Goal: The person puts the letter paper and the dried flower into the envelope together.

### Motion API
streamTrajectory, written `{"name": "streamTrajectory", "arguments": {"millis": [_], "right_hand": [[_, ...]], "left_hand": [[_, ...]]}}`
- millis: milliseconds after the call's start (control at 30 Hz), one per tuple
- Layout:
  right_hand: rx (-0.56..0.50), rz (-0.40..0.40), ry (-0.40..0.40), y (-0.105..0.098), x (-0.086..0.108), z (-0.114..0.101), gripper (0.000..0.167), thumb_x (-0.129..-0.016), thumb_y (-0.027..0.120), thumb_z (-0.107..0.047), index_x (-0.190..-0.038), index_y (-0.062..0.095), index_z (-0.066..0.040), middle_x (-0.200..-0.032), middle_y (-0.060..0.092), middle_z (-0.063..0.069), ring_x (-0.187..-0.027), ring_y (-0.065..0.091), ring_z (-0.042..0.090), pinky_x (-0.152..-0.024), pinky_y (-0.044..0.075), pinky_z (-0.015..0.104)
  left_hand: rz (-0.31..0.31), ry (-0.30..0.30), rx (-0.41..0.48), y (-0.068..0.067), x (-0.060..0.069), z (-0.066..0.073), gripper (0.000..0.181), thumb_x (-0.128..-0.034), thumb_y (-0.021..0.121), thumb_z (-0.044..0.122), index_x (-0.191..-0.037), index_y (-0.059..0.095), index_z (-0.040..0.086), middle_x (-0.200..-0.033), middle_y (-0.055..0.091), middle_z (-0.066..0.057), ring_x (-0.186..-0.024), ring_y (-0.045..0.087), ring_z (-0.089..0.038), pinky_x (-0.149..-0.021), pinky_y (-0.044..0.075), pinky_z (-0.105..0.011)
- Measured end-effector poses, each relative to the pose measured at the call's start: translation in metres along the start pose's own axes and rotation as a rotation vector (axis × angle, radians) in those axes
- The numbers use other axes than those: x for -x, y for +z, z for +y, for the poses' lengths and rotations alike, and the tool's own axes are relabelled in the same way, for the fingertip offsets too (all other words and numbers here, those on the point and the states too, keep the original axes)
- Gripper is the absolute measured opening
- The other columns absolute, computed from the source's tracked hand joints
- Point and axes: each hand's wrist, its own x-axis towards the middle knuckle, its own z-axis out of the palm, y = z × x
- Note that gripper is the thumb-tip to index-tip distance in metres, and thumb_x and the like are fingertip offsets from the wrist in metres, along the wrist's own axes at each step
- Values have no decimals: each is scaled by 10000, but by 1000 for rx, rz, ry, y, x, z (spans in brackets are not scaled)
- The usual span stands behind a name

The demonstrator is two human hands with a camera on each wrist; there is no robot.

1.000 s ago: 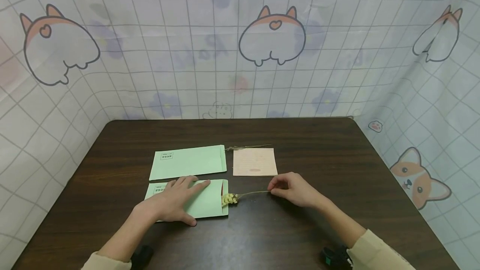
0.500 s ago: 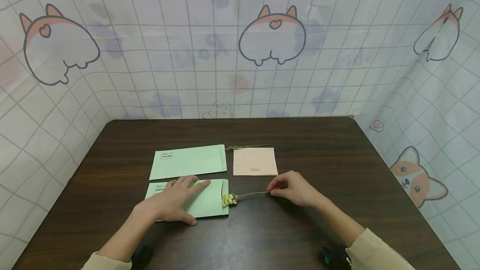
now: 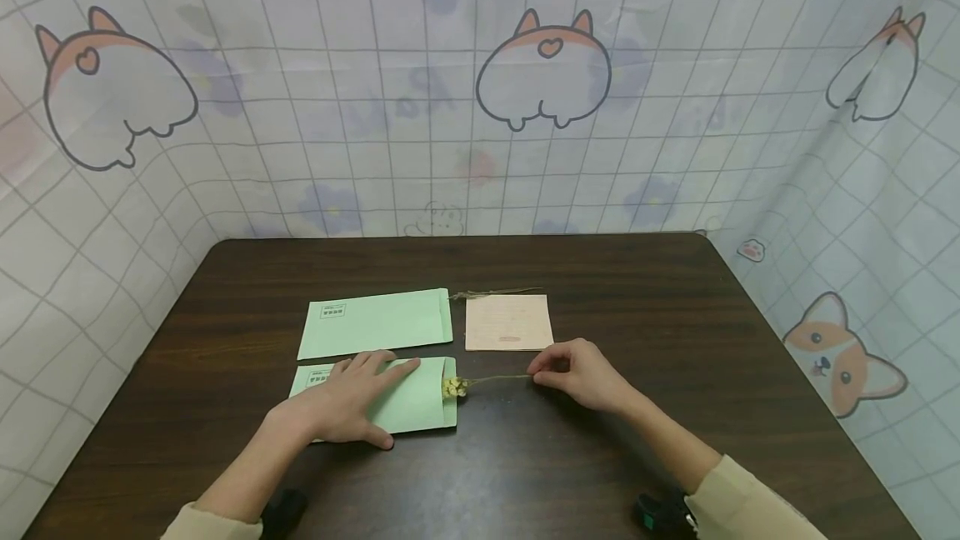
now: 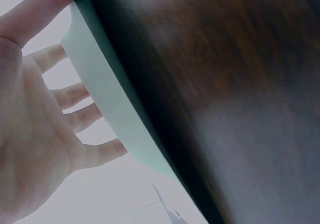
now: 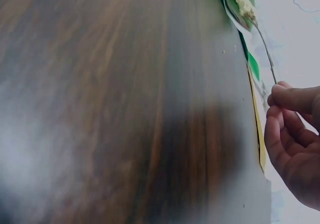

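Observation:
In the head view my left hand (image 3: pixel 341 402) lies spread over the nearer green envelope (image 3: pixel 412 407), its fingers straight and pressing it to the table. My right hand (image 3: pixel 581 375) pinches the thin stem (image 3: pixel 498 378) of a dried flower between thumb and fingertips. The pale yellow flower head (image 3: pixel 453 388) sits at the envelope's mouth, partly inside it. From the right wrist view, the flower head (image 5: pixel 243 4) shows in the gaping mouth and the stem (image 5: pixel 266 49) runs to my fingertips. The left wrist view has my fingers along the envelope's edge (image 4: pixel 110 94).
A second green envelope (image 3: pixel 375 325) lies just behind the first. To its right is a square beige card (image 3: pixel 509 323), with another thin dried stem (image 3: pixel 498 293) along its far edge. All rest on a dark wooden table (image 3: pixel 615 273), before a patterned curtain (image 3: pixel 427 148).
My right hand has moved slightly left, and the flower head has gone further into the envelope's mouth. My left hand has stayed in place.

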Motion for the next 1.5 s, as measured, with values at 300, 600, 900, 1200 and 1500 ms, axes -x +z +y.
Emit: {"name": "streamTrajectory", "arguments": {"millis": [300,600,900,1200,1500], "right_hand": [[-35,-43,-30,11,-12,-11,42,-931,772,-108,-971,787,-111,-861,701,-105,-770,631,98,-715,528,284],[-53,-69,-50,23,-20,-19,48,-928,781,-127,-957,785,-89,-846,700,-109,-746,624,94,-683,512,272],[-47,-74,-32,37,-27,-26,40,-928,764,-87,-944,795,-106,-802,712,-72,-644,608,85,-633,516,279],[-59,-91,-23,50,-33,-34,60,-925,761,-69,-918,781,-125,-784,703,-90,-606,606,82,-600,530,273],[1,-59,-46,57,-42,-37,76,-894,814,-123,-848,765,-159,-702,643,-149,-626,575,37,-609,499,252]], "left_hand": [[19,15,9,0,0,1,1037,-774,890,437,-1616,345,177,-1515,393,-149,-1395,365,-360,-1064,302,-680],[20,24,14,1,-1,0,1048,-760,900,446,-1611,355,168,-1507,399,-156,-1385,371,-368,-1055,303,-686],[22,41,23,1,-3,1,1042,-755,901,443,-1603,368,152,-1494,407,-148,-1371,383,-361,-1041,316,-683],[20,33,18,1,-4,1,1040,-753,901,442,-1602,370,161,-1506,396,-172,-1386,370,-380,-1049,306,-675],[24,37,7,0,-4,1,1043,-749,904,438,-1599,373,152,-1498,397,-171,-1379,375,-376,-1044,313,-670]]}}
